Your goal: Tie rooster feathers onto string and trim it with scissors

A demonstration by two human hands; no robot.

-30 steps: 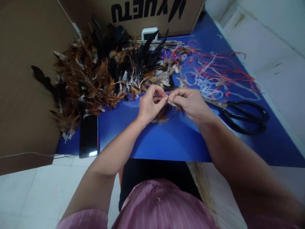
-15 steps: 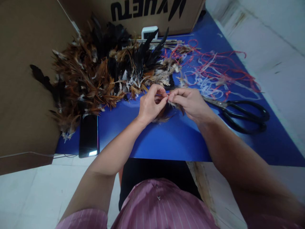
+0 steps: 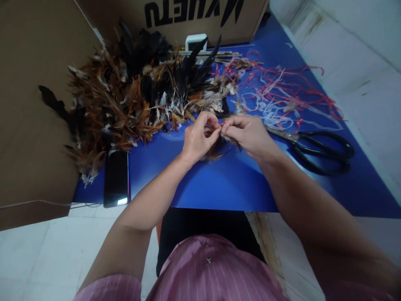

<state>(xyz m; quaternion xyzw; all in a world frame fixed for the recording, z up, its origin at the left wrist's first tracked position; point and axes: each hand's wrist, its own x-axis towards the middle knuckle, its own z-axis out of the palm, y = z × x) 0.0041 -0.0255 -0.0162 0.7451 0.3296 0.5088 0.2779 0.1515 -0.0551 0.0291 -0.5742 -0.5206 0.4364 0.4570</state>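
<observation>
Over the blue table (image 3: 150,175), my left hand (image 3: 202,136) and my right hand (image 3: 246,133) meet fingertip to fingertip, each in a pinch. A short bit of red string (image 3: 222,124) shows between the fingertips; its ends are hidden by the fingers. Small brown feathers (image 3: 214,155) stick out beneath both hands, and I cannot tell how they join the string. Just right of my right hand lie black-handled scissors (image 3: 326,152), with part of the blades behind that hand. Beyond the hands spreads a tangle of red and white strings (image 3: 275,98).
A large heap of brown and black feathers (image 3: 122,100) covers the table's left and back. A phone (image 3: 116,179) lies at the front left edge. Cardboard boxes (image 3: 34,104) stand left and behind. A small white device (image 3: 196,42) and thin sticks (image 3: 219,54) sit at the back.
Both hands stay in nearly the same place, still pinching, with only a slight shift of the fingers. The things on the table have not moved.
</observation>
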